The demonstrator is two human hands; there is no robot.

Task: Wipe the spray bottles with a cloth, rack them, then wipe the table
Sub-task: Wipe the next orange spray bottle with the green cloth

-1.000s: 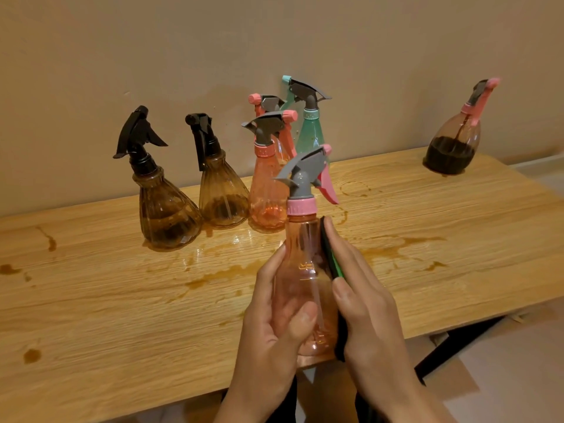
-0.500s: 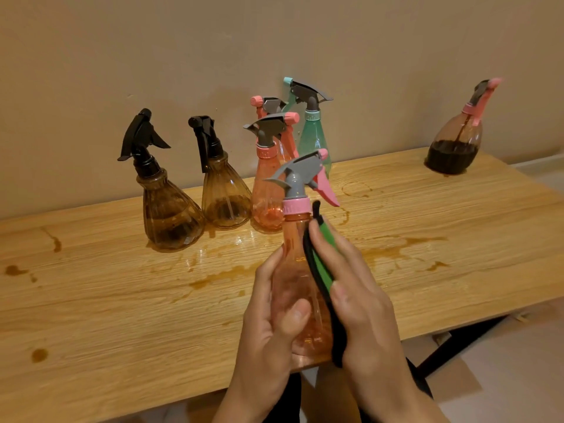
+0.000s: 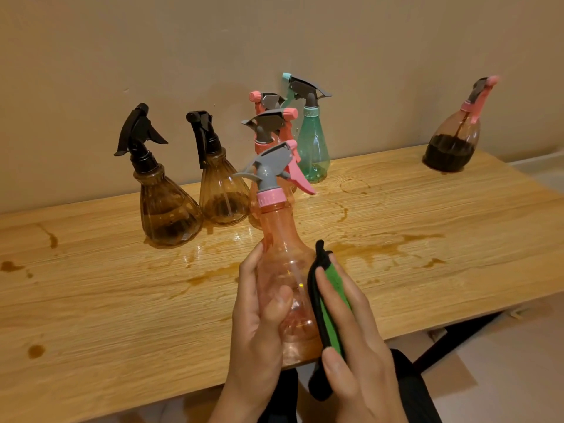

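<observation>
My left hand (image 3: 259,325) grips a clear pink spray bottle (image 3: 282,239) with a grey head and pink trigger, held upright above the table's front edge. Pressed flat against the bottle's right side is a green and black cloth (image 3: 328,309), which my right hand (image 3: 354,340) holds there. Behind stand two brown bottles with black heads (image 3: 166,206) (image 3: 221,193), two pink bottles (image 3: 268,126) and a teal bottle (image 3: 311,148). A brown bottle with dark liquid (image 3: 451,141) stands far right.
The wooden table (image 3: 91,300) carries brown liquid streaks and drops (image 3: 381,248) across its middle and left. A beige wall runs right behind the bottles. Black table legs (image 3: 451,340) and pale floor show at the lower right.
My right hand slid the cloth up the bottle's side and then back down toward its lower body. The bottle's head has turned slightly to the left.
</observation>
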